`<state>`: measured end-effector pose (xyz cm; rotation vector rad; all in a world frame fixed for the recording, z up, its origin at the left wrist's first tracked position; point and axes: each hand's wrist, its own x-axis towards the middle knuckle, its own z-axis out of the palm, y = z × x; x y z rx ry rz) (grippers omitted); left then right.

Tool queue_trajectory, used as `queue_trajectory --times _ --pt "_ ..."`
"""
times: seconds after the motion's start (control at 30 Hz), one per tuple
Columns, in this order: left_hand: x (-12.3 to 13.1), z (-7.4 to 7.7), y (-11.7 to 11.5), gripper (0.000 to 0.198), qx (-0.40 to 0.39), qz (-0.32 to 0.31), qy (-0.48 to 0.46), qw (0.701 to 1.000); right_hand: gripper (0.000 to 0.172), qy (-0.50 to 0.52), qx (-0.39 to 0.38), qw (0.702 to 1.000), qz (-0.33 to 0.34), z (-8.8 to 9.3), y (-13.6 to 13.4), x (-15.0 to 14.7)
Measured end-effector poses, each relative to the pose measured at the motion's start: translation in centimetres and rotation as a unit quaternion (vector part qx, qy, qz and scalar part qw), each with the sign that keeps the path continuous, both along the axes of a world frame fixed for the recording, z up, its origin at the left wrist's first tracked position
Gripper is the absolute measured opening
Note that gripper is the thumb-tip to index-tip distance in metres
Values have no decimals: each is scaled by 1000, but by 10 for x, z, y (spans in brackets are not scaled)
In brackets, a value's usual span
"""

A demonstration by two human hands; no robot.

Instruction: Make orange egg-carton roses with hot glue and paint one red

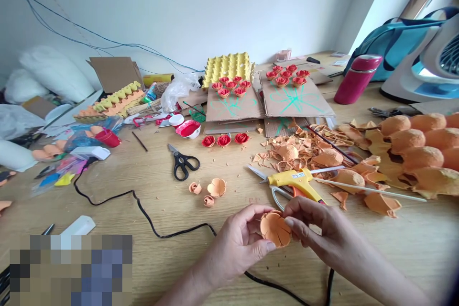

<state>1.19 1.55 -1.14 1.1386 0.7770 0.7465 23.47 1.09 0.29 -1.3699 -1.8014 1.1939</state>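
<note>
Orange pulp flower (pixel 276 230) sits over the table (pixel 118 220): the left hand (pixel 241 234) grips its side between thumb and curled fingers, the right hand (pixel 319 224) pinches its rim. Beyond lies one glue gun (pixel 292 180), its label too small to read. Leftward are two buds (pixel 209 201), one loose flower (pixel 217 188), one pair of scissors (pixel 183 161); farther back, three red roses (pixel 224 140).

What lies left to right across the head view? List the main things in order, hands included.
Dark stick → black-handled scissors → left hand → orange petal cup, held by both hands → right hand → orange egg tray.
</note>
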Motion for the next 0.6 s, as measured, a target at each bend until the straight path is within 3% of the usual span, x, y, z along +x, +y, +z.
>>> queue_trajectory --times 0.4,0.6 --pt "0 7 1 44 -20 7 29 999 25 33 -36 999 -5 -1 2 -3" --pt "4 7 0 36 23 28 47 998 19 0 11 1000 -12 0 0 -8"
